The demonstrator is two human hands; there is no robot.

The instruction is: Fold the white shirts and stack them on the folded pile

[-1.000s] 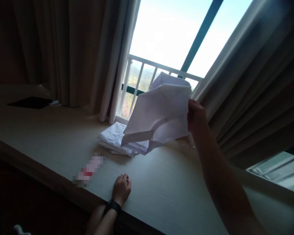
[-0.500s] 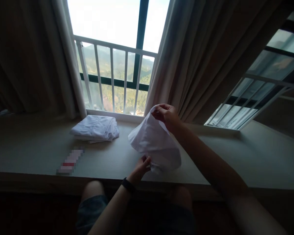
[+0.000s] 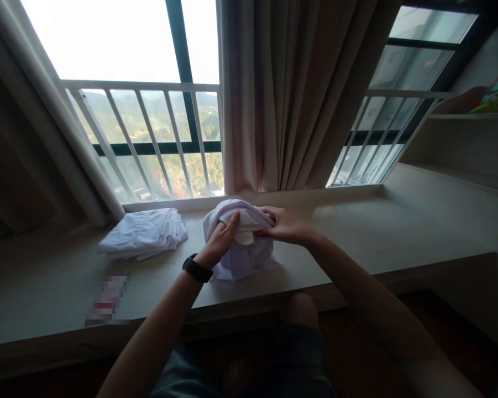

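Cloth in hand: white cloth (image 3: 240, 249), bunched, centre of frame on ledge (image 3: 356, 243)
Grip: left hand (image 3: 219, 240) and right hand (image 3: 284, 225) both pinching its top folds
Done: folded pile (image 3: 143, 233) lying left of centre
Left: this piece, not yet flat

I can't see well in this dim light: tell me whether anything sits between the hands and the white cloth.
Nothing visible does. The left hand and right hand both grip the white cloth directly on the ledge.

I see a plain white cloth (image 3: 240, 243), a folded white pile (image 3: 143, 233) the same shade, a pale cream desk (image 3: 377, 237), beige unpatterned curtains (image 3: 290, 94), white window rails (image 3: 141, 85), my black wristband (image 3: 197, 268), a blurred pink-and-red object (image 3: 108, 296)
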